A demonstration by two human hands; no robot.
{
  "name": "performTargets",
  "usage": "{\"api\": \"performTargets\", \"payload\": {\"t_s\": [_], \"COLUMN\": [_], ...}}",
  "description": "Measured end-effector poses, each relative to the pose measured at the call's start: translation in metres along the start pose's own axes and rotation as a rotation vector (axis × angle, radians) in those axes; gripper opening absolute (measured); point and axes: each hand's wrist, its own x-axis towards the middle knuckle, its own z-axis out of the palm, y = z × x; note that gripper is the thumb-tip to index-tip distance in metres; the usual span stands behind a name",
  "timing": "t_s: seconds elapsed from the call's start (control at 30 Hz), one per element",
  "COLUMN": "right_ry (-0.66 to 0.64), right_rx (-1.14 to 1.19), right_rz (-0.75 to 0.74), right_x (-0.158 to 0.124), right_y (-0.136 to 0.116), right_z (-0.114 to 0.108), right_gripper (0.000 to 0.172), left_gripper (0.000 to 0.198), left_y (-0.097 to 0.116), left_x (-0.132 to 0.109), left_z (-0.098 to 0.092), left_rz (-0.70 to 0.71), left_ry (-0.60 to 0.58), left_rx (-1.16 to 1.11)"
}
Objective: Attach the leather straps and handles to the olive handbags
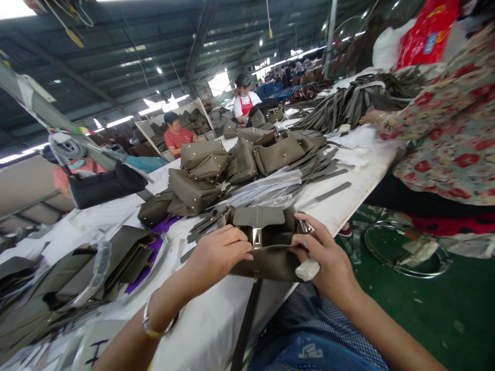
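An olive-grey handbag (270, 265) is in front of me at the table edge, its top open toward me. A gold-coloured clasp (257, 237) shows at the middle of its flap (266, 216). My left hand (220, 257) has its fingers curled over the bag's left rim. At the right end, my right hand (328, 255) pinches the bag's side between thumb and fingers. Beside that hand are a small shiny metal piece (305, 225) and a whitish wrapped end (308, 269); whether it grips these too is unclear. A dark strap (247, 324) runs down from the bag's front.
Several similar bags (201, 188) are heaped beyond mine, near loose straps (313, 167). More bags (116, 263) lie on the left of the white table (216, 314). A person in a floral sleeve (444, 113) stands at right, near a metal ring (406, 250). Two people work farther back.
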Motion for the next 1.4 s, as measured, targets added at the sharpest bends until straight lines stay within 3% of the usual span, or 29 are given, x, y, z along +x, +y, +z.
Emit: {"api": "performTargets", "payload": {"t_s": [0.1,0.23,0.3,0.4,0.47,0.53,0.6,0.7,0.8,0.87,0.97,1.13,1.27,1.4], "right_ry": [-0.044,-0.208,-0.254,-0.283,-0.279,-0.270,-0.266,-0.258,-0.257,-0.294,-0.345,-0.238,-0.039,-0.066], "right_rx": [0.080,0.139,0.151,0.136,0.109,0.089,0.076,0.076,0.105,0.128,0.164,0.215,0.211,0.168], "right_rz": [-0.080,-0.212,-0.251,-0.311,-0.342,-0.361,-0.367,-0.360,-0.348,-0.326,-0.292,-0.291,0.010,0.266], "right_x": [0.000,-0.002,-0.003,-0.009,-0.016,-0.025,-0.032,-0.038,-0.039,-0.040,-0.044,-0.055,-0.065,-0.074], "right_y": [0.000,0.001,0.002,0.003,0.004,0.004,0.004,0.004,0.004,0.004,0.005,0.007,0.018,0.041], "right_z": [0.006,0.014,0.014,0.009,0.006,0.004,0.003,0.001,-0.002,-0.006,-0.009,-0.004,0.003,0.014], "right_gripper": [0.016,0.023,0.023,0.022,0.021,0.021,0.020,0.019,0.020,0.022,0.029,0.042,0.055,0.033], "left_gripper": [0.013,0.010,0.013,0.027,0.039,0.050,0.054,0.061,0.086,0.098,0.099,0.114,0.117,0.101], "left_y": [0.019,0.045,0.055,0.051,0.035,0.016,0.005,0.010,0.023,0.024,0.020,0.029,0.035,0.021], "left_x": [-0.020,-0.048,-0.057,-0.060,-0.057,-0.049,-0.040,-0.025,-0.014,-0.010,-0.006,-0.001,-0.002,-0.009], "left_z": [-0.002,0.004,0.003,-0.004,-0.006,-0.006,-0.003,0.008,0.020,0.028,0.037,0.052,0.058,0.051], "left_rz": [-0.096,-0.284,-0.318,-0.489,-0.661,-0.752,-0.749,-0.622,-0.466,-0.444,-0.481,-0.387,-0.426,-0.539], "left_ry": [0.006,-0.011,0.174,0.630,0.726,0.574,0.329,-0.028,-0.224,-0.258,-0.281,-0.289,-0.281,-0.217], "left_rx": [0.024,-0.104,-0.063,0.113,0.067,-0.125,-0.314,-0.420,-0.364,-0.275,-0.101,0.057,0.077,0.103]}}
